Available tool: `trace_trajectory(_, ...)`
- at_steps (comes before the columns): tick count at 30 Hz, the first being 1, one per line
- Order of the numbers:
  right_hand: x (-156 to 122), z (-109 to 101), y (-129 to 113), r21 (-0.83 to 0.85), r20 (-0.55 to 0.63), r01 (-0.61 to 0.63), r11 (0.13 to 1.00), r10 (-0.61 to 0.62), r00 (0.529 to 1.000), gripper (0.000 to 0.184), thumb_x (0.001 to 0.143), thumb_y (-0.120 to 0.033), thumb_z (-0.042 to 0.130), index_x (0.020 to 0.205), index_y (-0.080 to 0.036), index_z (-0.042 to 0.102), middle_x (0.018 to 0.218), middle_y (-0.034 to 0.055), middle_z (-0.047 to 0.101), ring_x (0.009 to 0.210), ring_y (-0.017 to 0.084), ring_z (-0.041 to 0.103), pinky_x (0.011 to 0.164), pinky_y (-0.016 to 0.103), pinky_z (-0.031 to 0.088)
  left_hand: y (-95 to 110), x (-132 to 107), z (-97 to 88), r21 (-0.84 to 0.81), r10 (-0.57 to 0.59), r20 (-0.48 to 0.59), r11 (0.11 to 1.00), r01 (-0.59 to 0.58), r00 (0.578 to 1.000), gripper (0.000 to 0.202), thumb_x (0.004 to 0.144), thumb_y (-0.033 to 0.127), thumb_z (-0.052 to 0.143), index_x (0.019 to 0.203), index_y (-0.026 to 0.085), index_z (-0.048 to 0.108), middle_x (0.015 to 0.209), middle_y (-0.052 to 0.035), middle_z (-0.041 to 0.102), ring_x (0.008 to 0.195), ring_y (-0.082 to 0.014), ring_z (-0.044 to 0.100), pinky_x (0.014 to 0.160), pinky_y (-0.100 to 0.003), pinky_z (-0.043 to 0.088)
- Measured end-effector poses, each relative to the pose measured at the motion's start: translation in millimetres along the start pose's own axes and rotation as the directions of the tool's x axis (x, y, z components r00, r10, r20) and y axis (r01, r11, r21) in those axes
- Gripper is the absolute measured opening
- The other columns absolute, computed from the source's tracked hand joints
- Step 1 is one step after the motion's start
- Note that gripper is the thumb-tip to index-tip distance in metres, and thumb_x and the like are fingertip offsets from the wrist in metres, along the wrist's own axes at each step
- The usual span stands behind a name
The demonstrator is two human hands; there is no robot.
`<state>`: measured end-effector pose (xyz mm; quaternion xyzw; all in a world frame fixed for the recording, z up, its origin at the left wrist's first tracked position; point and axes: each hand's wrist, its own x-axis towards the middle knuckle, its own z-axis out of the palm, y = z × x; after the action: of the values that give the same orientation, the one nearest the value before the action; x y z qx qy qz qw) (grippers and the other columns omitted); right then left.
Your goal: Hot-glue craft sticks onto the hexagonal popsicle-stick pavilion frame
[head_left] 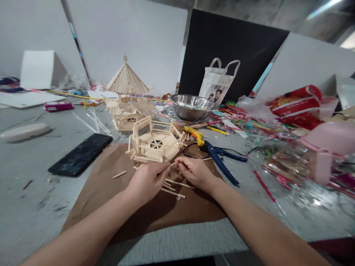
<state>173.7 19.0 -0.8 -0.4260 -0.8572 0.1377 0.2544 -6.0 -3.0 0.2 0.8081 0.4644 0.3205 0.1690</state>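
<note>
Between my two hands runs a thin wooden stick (173,163), pinched near its ends. My left hand (148,181) has its fingers closed on the stick's left part; my right hand (195,171) grips the right part with thumb and fingertips. Just beyond them stands a six-sided model frame (156,142) built of similar sticks, with railings and a patterned floor. Several loose sticks (173,191) lie on the brown paper (116,207) beneath my hands. Behind is a stick pavilion model (127,83) with a pointed roof.
Blue-handled pliers (222,162) and a yellow glue gun (195,133) lie right of the frame. A black phone (81,154) rests at left. Farther back stand a metal bowl (192,107) and a white bag (217,83). Colourful scraps and a pink container (330,140) crowd the right.
</note>
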Motion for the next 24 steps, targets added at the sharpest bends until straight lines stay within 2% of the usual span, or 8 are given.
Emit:
trace_trajectory(6, 0, 6, -3, -0.118, -0.059, 0.038, 0.992, -0.045, 0.997, 0.020, 0.077, -0.016, 0.037, 0.085, -0.015, 0.056, 0.073, 0.0049, 0.063, 0.063, 0.012, 0.056, 0.059, 0.020, 0.039, 1, 0, -1.0, 0.064, -0.003, 0.037, 0.998, 0.001, 0.999, 0.030, 0.081, 0.030, 0.036, 0.081, 0.018, 0.063, 0.066, -0.0055, 0.063, 0.059, -0.0125, 0.054, 0.055, -0.020, 0.035)
trace_trajectory(11, 0, 7, 4, -0.177, -0.105, 0.068, 0.982, -0.088, 0.991, 0.021, 0.075, -0.015, 0.038, 0.078, -0.014, 0.058, 0.072, 0.0072, 0.063, 0.065, 0.014, 0.056, 0.062, 0.023, 0.040, 4, -1, -4.0, 0.165, -0.040, 0.073, 0.986, 0.027, 0.997, 0.033, 0.081, 0.032, 0.035, 0.068, 0.017, 0.060, 0.058, -0.0027, 0.060, 0.052, -0.0103, 0.049, 0.050, -0.020, 0.029)
trace_trajectory(14, 1, 3, 8, -0.096, -0.158, -0.004, 0.995, -0.011, 0.987, 0.020, 0.073, -0.013, 0.039, 0.075, -0.015, 0.059, 0.069, 0.0047, 0.063, 0.062, 0.013, 0.056, 0.061, 0.022, 0.041, 3, 0, -4.6, 0.114, -0.069, 0.056, 0.991, 0.063, 0.996, 0.034, 0.080, 0.033, 0.035, 0.065, 0.016, 0.060, 0.055, -0.0017, 0.058, 0.051, -0.0097, 0.048, 0.049, -0.019, 0.029)
trace_trajectory(18, 2, -1, 5, 0.121, -0.114, -0.128, 0.984, 0.142, 0.983, 0.025, 0.077, -0.017, 0.036, 0.090, -0.013, 0.057, 0.066, 0.0019, 0.062, 0.051, 0.009, 0.053, 0.051, 0.019, 0.040, 0, 1, -2.4, 0.038, -0.121, 0.001, 0.992, 0.121, 0.993, 0.035, 0.081, 0.035, 0.034, 0.073, 0.016, 0.063, 0.057, -0.0020, 0.059, 0.053, -0.0101, 0.049, 0.051, -0.019, 0.030)
trace_trajectory(21, 2, 0, 2, 0.140, -0.067, -0.094, 0.986, 0.105, 0.992, 0.024, 0.077, -0.023, 0.041, 0.092, -0.013, 0.057, 0.072, 0.0033, 0.063, 0.055, 0.010, 0.055, 0.053, 0.020, 0.041, 0, 1, -0.7, 0.029, -0.134, -0.004, 0.990, 0.135, 0.991, 0.036, 0.081, 0.035, 0.034, 0.073, 0.016, 0.063, 0.058, -0.0023, 0.060, 0.054, -0.0105, 0.050, 0.051, -0.019, 0.031)
trace_trajectory(24, 2, 1, 2, 0.095, -0.076, -0.057, 0.994, 0.064, 0.995, 0.021, 0.077, -0.024, 0.043, 0.087, -0.015, 0.059, 0.075, 0.0040, 0.064, 0.063, 0.011, 0.056, 0.059, 0.021, 0.041, 0, 1, 0.0, 0.027, -0.132, 0.008, 0.991, 0.132, 0.991, 0.036, 0.081, 0.035, 0.034, 0.072, 0.016, 0.063, 0.057, -0.0019, 0.059, 0.053, -0.0101, 0.049, 0.051, -0.019, 0.030)
